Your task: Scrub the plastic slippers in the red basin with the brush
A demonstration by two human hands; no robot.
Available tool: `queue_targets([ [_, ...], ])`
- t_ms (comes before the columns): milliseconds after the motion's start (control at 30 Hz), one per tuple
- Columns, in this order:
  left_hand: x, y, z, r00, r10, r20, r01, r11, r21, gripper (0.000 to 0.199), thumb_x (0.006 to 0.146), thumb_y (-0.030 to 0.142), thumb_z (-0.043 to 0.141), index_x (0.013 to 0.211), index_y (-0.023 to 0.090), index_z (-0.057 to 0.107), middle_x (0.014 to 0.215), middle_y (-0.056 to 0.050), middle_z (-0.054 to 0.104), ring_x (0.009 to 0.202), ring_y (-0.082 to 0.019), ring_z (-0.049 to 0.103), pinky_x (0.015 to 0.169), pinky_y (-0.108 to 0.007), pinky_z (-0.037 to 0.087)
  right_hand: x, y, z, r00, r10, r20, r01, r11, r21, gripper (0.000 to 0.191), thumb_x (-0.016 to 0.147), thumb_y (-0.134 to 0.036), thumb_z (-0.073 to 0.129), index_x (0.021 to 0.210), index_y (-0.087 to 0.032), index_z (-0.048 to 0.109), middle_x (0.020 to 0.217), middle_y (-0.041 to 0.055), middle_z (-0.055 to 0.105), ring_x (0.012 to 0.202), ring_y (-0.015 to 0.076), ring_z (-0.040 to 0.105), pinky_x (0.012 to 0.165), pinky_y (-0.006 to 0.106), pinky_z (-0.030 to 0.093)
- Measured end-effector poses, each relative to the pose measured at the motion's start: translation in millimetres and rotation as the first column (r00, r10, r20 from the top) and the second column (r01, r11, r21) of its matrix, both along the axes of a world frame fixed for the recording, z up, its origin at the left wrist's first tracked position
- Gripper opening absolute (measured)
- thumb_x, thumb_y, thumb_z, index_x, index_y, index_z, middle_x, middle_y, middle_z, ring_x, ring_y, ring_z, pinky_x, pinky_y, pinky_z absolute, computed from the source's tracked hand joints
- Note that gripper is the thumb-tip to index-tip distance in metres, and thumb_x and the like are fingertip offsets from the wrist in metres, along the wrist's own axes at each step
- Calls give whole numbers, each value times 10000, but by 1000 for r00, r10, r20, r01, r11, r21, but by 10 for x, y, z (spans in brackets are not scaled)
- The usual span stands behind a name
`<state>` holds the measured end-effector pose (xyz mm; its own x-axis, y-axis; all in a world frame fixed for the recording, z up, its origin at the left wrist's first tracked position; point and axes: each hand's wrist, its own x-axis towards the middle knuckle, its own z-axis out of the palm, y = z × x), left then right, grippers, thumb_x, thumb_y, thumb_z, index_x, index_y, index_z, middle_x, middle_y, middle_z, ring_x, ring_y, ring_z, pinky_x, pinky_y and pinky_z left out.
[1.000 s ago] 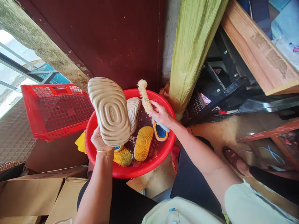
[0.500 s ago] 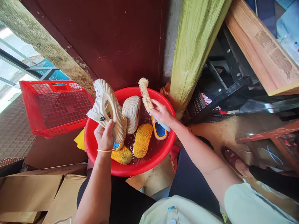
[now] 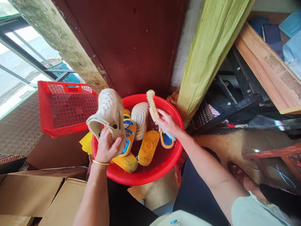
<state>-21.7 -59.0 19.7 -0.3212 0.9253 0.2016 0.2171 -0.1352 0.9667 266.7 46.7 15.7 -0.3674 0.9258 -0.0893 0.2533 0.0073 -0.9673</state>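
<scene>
Over the left side of a red basin (image 3: 143,180), my left hand (image 3: 109,144) grips a cream clog (image 3: 108,108), its top and lacing pattern facing me. My right hand (image 3: 167,122) is closed around the blue handle of a scrubbing brush (image 3: 152,106), whose curved, pale-bristled head points up and away. Water lies in the basin. In it are a cream clog with its sole up (image 3: 139,121), a yellow sole-up slipper (image 3: 148,148), a yellow-and-blue slipper (image 3: 129,133), a zigzag-soled yellow one (image 3: 127,163) and a blue-lined slipper (image 3: 166,139) below the brush handle.
A red plastic crate (image 3: 68,108) stands to the left, with cardboard boxes (image 3: 30,194) in front of it. Behind the basin is a dark red panel (image 3: 131,47). A green-wrapped post (image 3: 202,59) rises at the right. Another person's foot (image 3: 238,172) shows at far right.
My left hand has turned the cream clog over, so its top now faces me instead of its side and opening. The brush stays in my right hand. The view has shifted slightly left.
</scene>
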Motion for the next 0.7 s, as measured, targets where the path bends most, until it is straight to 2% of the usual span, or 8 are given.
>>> queue_targets([
  [67,-78,41,-58,899,-76,-432,67,997,-38,156,662,268,791,798,239,720,1155,-99,756,1315,-405,556,1254,-554,214,-39,-7,-2,1000,4,-19,-4,1000,-6,624,971,-335,572,1568,-228,424,860,-7,710,462,85,604,408,177,464],
  [167,-167,68,-134,757,-46,-652,16,999,-52,262,688,227,715,942,275,759,1274,-101,738,1339,-415,540,1246,-606,139,-83,-20,10,999,11,-43,-11,1000,1,655,949,-380,601,1562,-225,431,847,-11,692,468,97,612,394,185,464],
  [233,-204,73,-175,730,51,-682,-75,997,-5,326,733,217,682,1035,299,773,1276,-100,738,1325,-399,550,1244,-594,130,-101,-26,30,999,13,-51,-13,1000,-1,669,936,-407,611,1557,-231,434,859,-8,691,474,103,618,383,187,458],
  [333,-221,125,-255,738,180,-651,-201,979,43,356,789,212,646,1112,292,773,1238,-113,750,1334,-388,544,1249,-584,98,-114,-16,69,999,7,-50,-7,1000,-13,677,928,-433,596,1553,-232,432,881,1,702,475,98,613,381,181,445],
  [467,-185,307,-379,788,211,-578,-291,956,-48,453,838,219,606,1278,230,711,1445,-168,640,1427,-394,475,1238,-596,150,-99,27,100,998,-9,-60,8,1000,-23,746,920,-482,583,1588,-220,380,871,3,706,477,91,603,396,175,440],
  [567,-82,389,-404,782,284,-555,-362,932,-33,472,883,236,583,1346,208,669,1578,-187,512,1527,-393,346,1252,-607,95,-64,47,123,997,-9,-70,7,1000,-24,786,913,-519,590,1604,-226,360,891,12,714,491,95,609,409,181,451],
  [633,77,341,-394,779,338,-528,-374,926,42,475,909,286,595,1374,204,641,1605,-187,475,1553,-386,296,1262,-588,88,-31,48,145,997,-12,-74,9,999,-34,789,909,-520,592,1602,-219,364,906,21,720,495,101,617,401,182,446],
  [700,334,200,-406,820,266,-506,-286,957,40,497,920,372,631,1387,202,619,1527,-194,551,1489,-380,402,1246,-534,212,3,43,163,997,-20,-80,16,999,-46,778,912,-508,587,1598,-212,369,909,25,722,498,104,624,396,182,443],
])
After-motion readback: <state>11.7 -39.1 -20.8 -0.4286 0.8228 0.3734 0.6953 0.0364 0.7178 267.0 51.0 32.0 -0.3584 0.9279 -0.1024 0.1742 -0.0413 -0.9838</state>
